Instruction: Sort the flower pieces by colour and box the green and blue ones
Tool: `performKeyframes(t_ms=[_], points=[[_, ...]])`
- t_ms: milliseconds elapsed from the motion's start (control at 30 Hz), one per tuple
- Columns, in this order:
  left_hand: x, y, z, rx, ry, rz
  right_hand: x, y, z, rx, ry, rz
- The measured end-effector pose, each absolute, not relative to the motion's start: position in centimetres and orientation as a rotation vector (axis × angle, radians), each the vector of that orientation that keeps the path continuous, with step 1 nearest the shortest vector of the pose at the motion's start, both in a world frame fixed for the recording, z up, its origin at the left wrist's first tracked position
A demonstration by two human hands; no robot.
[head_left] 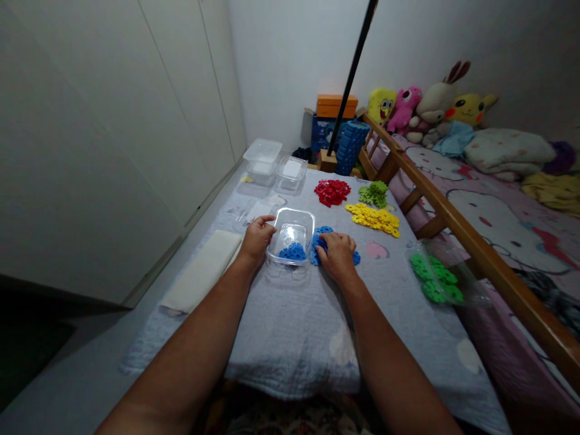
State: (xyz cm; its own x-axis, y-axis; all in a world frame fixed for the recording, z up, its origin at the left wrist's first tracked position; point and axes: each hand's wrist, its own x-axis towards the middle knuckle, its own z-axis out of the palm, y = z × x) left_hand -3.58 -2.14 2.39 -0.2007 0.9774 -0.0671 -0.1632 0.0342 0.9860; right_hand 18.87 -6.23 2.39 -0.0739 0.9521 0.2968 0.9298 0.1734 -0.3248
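A clear plastic container (pixel 291 219) stands mid-table, tilted a little, with blue snowflake building discs (pixel 292 251) gathered at its near end. My left hand (pixel 258 239) pinches its left rim between thumb and fingers. To the right of the container, a small pile of blue discs (pixel 324 230) lies on the cloth. Over that pile my right hand (pixel 336 252) curls, its fingers closed on blue discs; how many is hidden. Farther back are piles of red discs (pixel 332 192), yellow discs (pixel 374 219) and light green discs (pixel 373 193).
A clear container with green discs (pixel 435 279) sits at the right table edge by the wooden bed rail (pixel 435 205). Stacked clear containers (pixel 263 158) and another container (pixel 291 171) stand at the back left. A folded cloth (pixel 203 270) lies left; a black pole (pixel 352 75) rises behind.
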Motion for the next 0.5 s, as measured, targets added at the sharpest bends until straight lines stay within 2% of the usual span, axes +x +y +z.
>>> performKeyframes(t_ms=[300,500], points=[[-3.60,-2.21,2.59,0.962,1.266,1.392,19.14,-5.59,2.31,-1.787,-1.996,0.064],[-3.57,-2.21,2.62,0.948,1.264,1.388,19.47,-5.55,2.68,-1.728,-1.818,-0.058]])
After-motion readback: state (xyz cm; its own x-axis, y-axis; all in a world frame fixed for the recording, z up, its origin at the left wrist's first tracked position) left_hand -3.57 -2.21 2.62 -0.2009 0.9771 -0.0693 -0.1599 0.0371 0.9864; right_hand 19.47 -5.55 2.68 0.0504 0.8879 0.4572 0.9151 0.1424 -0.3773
